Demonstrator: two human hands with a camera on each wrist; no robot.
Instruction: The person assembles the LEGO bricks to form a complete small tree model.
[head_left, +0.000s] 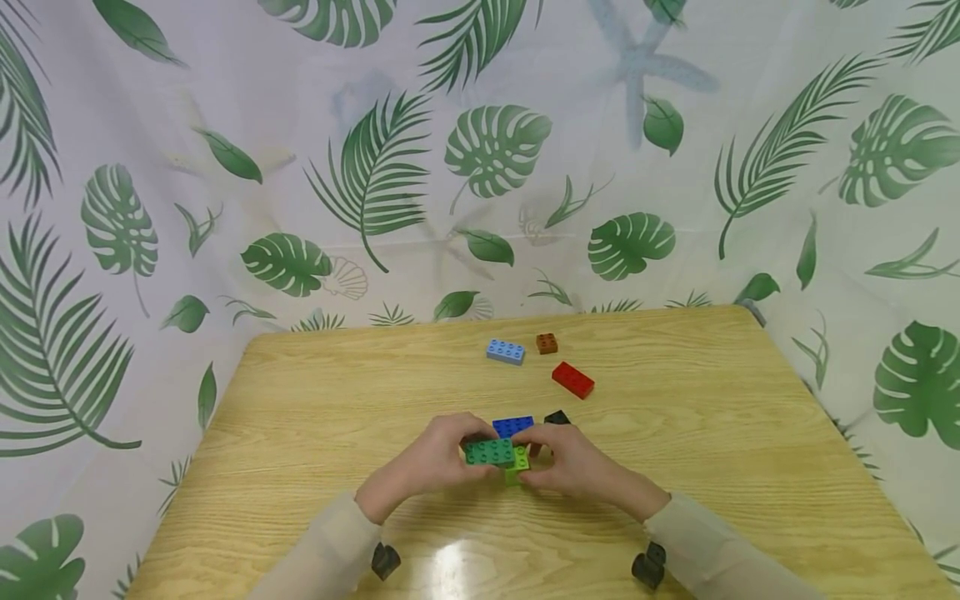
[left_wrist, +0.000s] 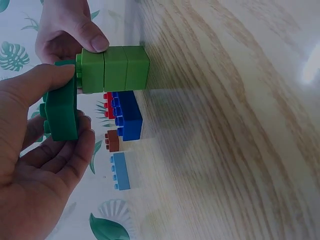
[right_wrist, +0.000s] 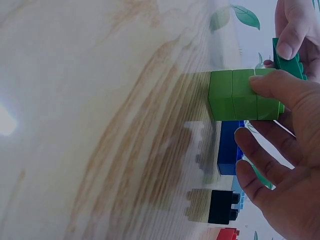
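My left hand [head_left: 433,457] pinches a dark green building brick [head_left: 489,452] between thumb and fingers, its studs facing up. Beside it stands an upright stack of three lime green bricks [left_wrist: 115,68] on the table. The dark green brick is held at the height of the stack's top, its edge right at the top studs in the left wrist view. With thumb and fingers my right hand [head_left: 573,462] grips the stack near its upper part, seen closely in the right wrist view. Just behind the stack lies a blue brick [head_left: 513,427].
A black brick [right_wrist: 223,206] lies behind my right hand. Farther back on the wooden table [head_left: 337,375] are a red brick [head_left: 573,380], a small brown brick [head_left: 547,342] and a light blue brick [head_left: 506,352]. A leaf-patterned curtain [head_left: 405,275] hangs behind the table.
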